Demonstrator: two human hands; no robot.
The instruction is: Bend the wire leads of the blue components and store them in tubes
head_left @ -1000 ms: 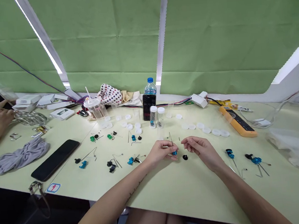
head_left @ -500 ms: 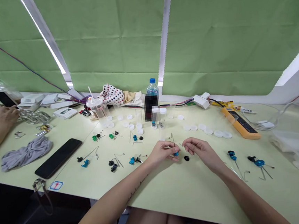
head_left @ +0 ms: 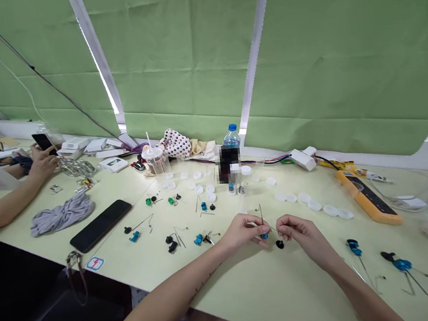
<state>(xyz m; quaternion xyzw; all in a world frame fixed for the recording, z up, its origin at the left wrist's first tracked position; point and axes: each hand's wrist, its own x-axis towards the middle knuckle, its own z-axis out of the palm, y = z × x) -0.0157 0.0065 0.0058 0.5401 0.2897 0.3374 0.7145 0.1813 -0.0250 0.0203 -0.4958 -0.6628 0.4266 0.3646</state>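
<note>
My left hand is closed on a small blue metal part, and a thin dark bent wire stands up from its fingers. Pinched in my right hand is a thin metal rod, whose tip reaches toward the blue part. Whether the two touch, I cannot tell. A black disc with a short stem lies on the table just below my right fingertips. To the left of my hands lies another blue part beside small black and metal pieces.
Similar blue parts and rods lie at right. White round caps run across the table behind my hands, near a blue-capped bottle. An orange power strip is at right, a black phone at left. Another person's hand holds a phone.
The view has turned left, so things sit farther right and lower. The rod in my right hand now points at the blue part in my left hand, close to it.
</note>
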